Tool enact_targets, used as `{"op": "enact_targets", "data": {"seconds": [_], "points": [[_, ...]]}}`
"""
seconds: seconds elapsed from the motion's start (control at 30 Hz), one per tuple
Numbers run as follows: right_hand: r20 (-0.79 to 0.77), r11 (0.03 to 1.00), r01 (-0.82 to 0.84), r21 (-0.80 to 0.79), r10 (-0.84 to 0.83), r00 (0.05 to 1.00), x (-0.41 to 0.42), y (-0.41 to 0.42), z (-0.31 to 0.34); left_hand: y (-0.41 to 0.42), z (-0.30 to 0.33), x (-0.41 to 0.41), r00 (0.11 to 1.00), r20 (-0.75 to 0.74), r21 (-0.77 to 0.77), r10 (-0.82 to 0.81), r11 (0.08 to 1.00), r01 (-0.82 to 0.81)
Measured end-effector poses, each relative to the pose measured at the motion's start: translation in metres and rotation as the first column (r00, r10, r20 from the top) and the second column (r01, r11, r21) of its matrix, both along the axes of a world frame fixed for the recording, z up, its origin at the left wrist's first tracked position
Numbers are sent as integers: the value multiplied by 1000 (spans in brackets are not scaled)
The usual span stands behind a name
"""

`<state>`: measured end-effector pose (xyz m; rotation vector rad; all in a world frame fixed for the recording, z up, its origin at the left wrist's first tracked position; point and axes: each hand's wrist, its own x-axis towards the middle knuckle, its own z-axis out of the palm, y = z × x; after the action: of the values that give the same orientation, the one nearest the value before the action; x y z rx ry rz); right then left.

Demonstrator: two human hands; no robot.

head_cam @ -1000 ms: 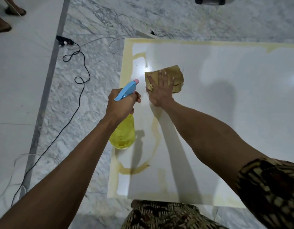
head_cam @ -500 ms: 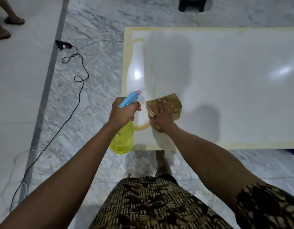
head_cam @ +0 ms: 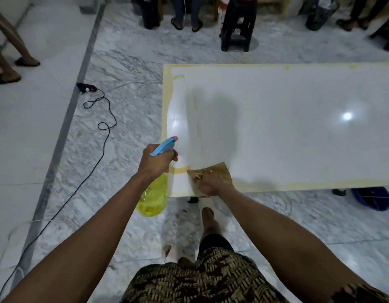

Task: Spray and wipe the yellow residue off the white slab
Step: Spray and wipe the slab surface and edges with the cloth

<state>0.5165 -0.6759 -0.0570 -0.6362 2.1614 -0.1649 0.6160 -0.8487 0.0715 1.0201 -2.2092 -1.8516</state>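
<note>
Two hands are busy at the white slab, which lies across the marble floor from 12 to 3 o'clock of you. Your left hand has its fingers clamped round the yellow spray bottle, blue nozzle toward 12 o'clock. Your right hand presses spread fingers on the brown cloth at the slab's near left corner, just beside a yellow residue band.
</note>
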Motion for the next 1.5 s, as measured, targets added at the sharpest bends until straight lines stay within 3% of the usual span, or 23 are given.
{"op": "enact_targets", "data": {"seconds": [0.1, 0.13, 0.23, 0.3, 0.37, 0.53, 0.63, 0.8, 0.87, 0.93, 1.07, 1.17, 1.33, 1.5], "points": [[159, 946, 200, -255, -163, 974, -25, -2, 44, -9, 11, -6, 1000, -29, -5, -3, 1000, 3], [224, 880, 337, -336, -273, 936, -38, -2, 56, -13, 15, -10, 999, -32, -7, -4, 1000, 4], [445, 558, 692, -459, -529, 722, -85, -6, 81, -26, 26, -25, 999, -42, -25, 12, 1000, -13], [560, 377, 780, -499, -547, 623, -115, -14, 90, -34, 31, -36, 999, -52, -37, 8, 999, -10], [577, 333, 792, -512, -549, 604, -138, -31, 100, -42, 36, -49, 998, -65, -35, 7, 999, -10], [369, 539, 640, -549, -530, 763, -191, -97, 90, -70, 38, -95, 997, -50, -20, 53, 998, -54], [187, 608, 495, -621, -498, 847, -231, -139, 80, -92, 33, -129, 994, -46, -1, 100, 995, -100], [-167, 732, 234, -640, -430, 887, -328, -223, 67, -137, 19, -187, 980, -51, 21, 191, 982, -190], [-385, 837, 110, -536, -359, 850, -366, -259, 49, -153, 10, -207, 974, -47, 14, 220, 975, -220], [-501, 936, 8, -352, -196, 843, -394, -296, 24, -170, -5, -225, 969, -47, 5, 244, 970, -244], [-452, 980, -141, -139, 64, 890, -407, -336, -46, -191, -30, -242, 956, -41, -1, 290, 957, -291], [-575, 975, -177, -136, 68, 815, -381, -332, -79, -201, -43, -239, 955, 1, 2, 297, 955, -297], [-595, 957, -274, -91, 168, 786, -353, -303, -75, -207, -45, -221, 959, 58, 18, 277, 960, -278], [-573, 937, -324, -129, 196, 796, -275, -247, -73, -198, -36, -197, 987, 62, 3, 150, 989, -151]]}}
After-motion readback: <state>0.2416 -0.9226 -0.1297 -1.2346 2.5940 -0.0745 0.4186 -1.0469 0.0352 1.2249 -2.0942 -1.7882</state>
